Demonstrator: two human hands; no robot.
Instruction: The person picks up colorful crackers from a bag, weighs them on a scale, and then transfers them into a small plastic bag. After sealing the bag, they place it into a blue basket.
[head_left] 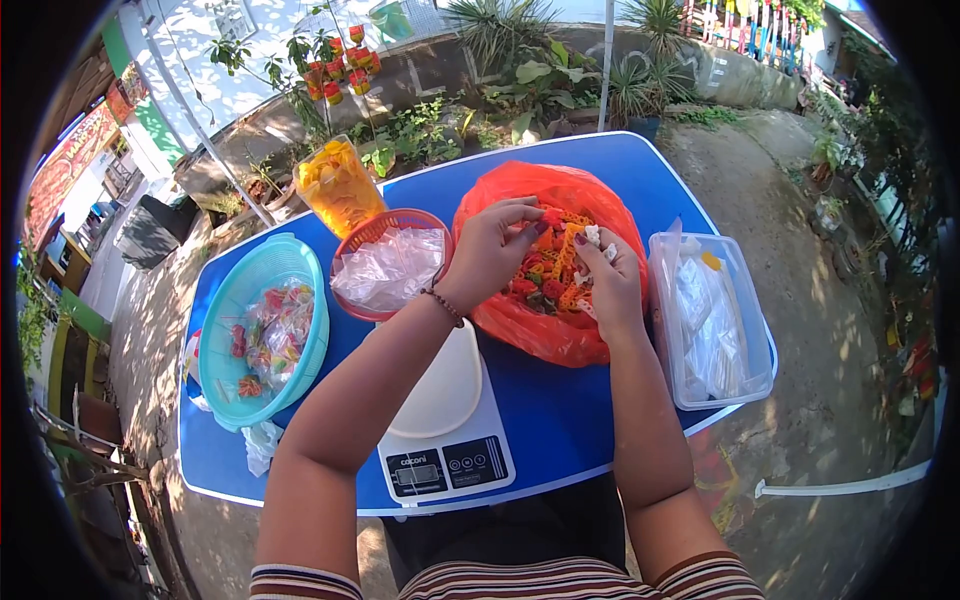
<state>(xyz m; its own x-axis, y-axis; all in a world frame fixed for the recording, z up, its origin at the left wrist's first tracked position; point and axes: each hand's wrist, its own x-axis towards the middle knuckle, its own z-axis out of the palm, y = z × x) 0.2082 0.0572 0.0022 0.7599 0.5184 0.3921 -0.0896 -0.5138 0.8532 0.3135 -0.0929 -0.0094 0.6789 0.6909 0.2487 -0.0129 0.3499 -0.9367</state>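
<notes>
An open red plastic bag on the blue table is full of small colourful crackers, orange, red, green and white. Over its left side reaches my left hand, fingers bent together at the crackers; what they grip, if anything, is hidden. My right hand, at the bag's right side, is closed on several white crackers between thumb and fingers. Below my left forearm is a white digital kitchen scale, partly covered by the arm, its round pan bare where it shows.
Left of the scale stands a turquoise basket with filled clear packets. Behind are a red basket of clear plastic bags and a tilted jar with yellow-orange contents. A clear plastic box of plastic bags sits at the right table edge.
</notes>
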